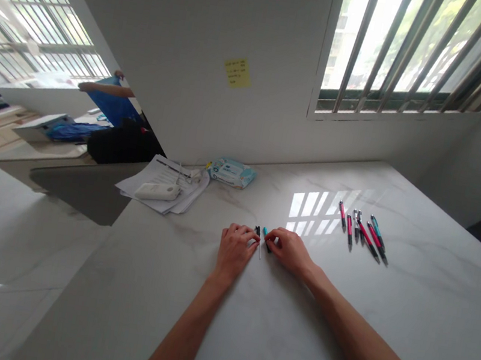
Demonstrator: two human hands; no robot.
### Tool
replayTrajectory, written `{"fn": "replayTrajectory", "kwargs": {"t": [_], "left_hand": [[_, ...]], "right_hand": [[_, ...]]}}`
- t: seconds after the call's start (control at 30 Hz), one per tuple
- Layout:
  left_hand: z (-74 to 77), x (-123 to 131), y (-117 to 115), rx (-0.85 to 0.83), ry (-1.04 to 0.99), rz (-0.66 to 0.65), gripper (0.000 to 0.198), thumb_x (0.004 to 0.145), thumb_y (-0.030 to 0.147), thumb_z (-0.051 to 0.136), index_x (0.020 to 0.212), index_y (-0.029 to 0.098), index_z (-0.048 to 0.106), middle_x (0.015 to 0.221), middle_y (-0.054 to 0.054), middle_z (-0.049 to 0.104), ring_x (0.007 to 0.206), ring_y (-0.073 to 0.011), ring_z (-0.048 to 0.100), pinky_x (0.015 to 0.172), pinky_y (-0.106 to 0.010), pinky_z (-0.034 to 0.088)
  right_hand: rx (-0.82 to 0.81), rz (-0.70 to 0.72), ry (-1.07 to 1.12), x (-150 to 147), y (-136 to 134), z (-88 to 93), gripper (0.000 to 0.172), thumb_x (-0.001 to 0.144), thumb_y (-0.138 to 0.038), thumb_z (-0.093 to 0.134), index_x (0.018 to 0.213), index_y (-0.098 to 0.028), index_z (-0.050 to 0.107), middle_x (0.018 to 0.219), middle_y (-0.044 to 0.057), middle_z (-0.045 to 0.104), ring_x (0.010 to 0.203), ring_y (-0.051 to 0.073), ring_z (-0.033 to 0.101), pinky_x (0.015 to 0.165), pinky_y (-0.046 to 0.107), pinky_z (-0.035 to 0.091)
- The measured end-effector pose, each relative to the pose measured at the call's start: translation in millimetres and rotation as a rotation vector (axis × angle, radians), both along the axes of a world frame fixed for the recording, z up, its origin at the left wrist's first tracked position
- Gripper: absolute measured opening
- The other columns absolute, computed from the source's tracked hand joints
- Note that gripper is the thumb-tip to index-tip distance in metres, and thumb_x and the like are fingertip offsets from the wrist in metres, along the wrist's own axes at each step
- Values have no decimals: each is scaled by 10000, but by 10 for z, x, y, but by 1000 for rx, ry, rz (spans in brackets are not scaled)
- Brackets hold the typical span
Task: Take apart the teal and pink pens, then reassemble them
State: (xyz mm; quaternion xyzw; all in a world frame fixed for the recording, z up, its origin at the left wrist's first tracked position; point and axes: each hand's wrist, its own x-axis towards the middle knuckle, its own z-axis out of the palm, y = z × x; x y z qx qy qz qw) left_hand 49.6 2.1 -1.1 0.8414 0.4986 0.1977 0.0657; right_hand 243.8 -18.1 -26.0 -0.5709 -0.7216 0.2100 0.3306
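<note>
My left hand rests near the middle of the white marble-patterned table, fingers curled together around a black pen part. Only the part's upper end shows beyond the fingers. A thin, pale stick like a pen refill lies beside those fingertips; whether they touch it I cannot tell. Close by on the right, my right hand pinches a pen with a teal end and a dark lower part. Farther right lie several pens in a loose group, red, teal and dark, with dark grips.
On the table's left stand papers with a white device and cable on them. A wet-wipes pack lies by the wall. A yellow note sticks there. Another person's arm holds blue cloth at far left.
</note>
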Motion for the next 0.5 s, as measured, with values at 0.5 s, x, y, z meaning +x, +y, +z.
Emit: {"fn": "replayTrajectory", "kwargs": {"t": [0.5], "left_hand": [[36,19,-19,10,-30,-4,100,898,310,741,985,294,787,1040,-24,774,1040,-257,591,912,-415,386]], "right_hand": [[22,6,11,-60,16,-51,199,936,-166,612,1047,-247,756,918,26,717,866,174,655,826,279,478]]}}
